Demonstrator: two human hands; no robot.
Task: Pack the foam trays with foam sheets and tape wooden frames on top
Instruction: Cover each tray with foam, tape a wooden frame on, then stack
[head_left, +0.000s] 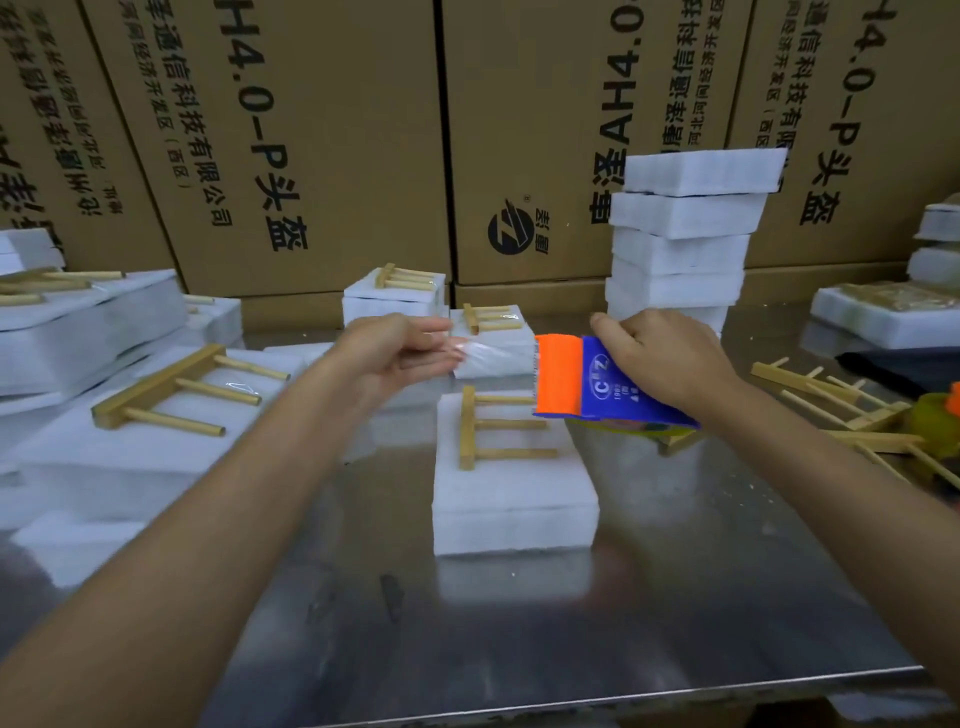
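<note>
Foam tray (514, 488) with a wooden frame (498, 426) on top sits mid-bench as we stretch clear tape (493, 353) above it: our left hand (400, 353) pinches the free end in its fingers, our right hand (660, 358) grips the tape dispenser (587, 379). We judge the strip should stay taut, drop squarely across the frame's rods and be pressed down both sides

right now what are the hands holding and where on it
The right hand grips the tape dispenser by its blue body. The left hand holds the free end of the clear tape pulled from it.
</note>
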